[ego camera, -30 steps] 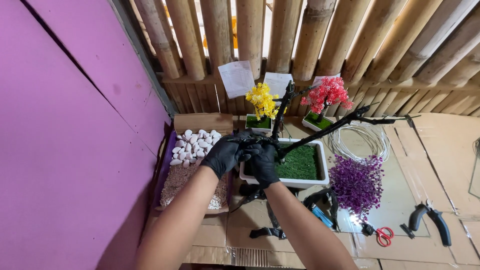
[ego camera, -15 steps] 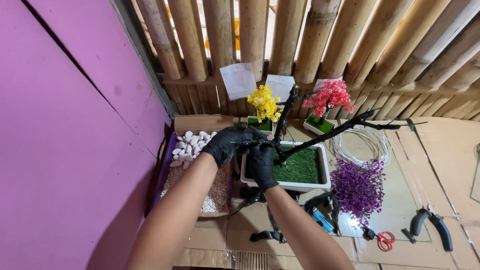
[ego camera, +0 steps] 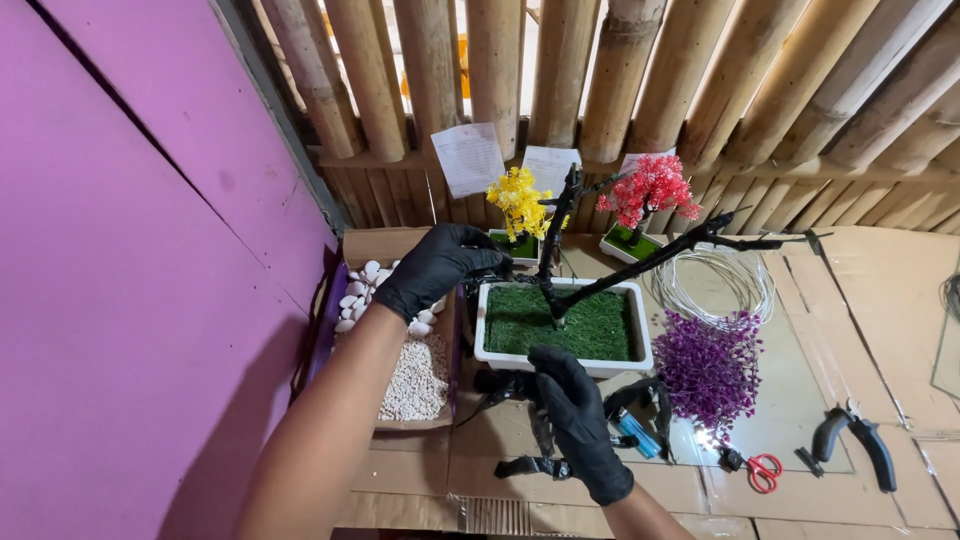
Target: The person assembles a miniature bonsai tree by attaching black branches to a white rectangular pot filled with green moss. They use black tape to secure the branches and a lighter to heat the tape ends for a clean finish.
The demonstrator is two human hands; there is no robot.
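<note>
The left hand (ego camera: 435, 268) grips the white tray's (ego camera: 560, 358) far-left corner; the right hand (ego camera: 572, 415), loosely curled and empty, touches its near rim, below the black branch (ego camera: 640, 268).

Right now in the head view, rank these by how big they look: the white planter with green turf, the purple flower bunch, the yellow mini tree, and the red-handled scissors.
1. white planter
2. purple flower bunch
3. yellow mini tree, though it stands farther back, so the gap to the purple bunch is unsure
4. red-handled scissors
</note>
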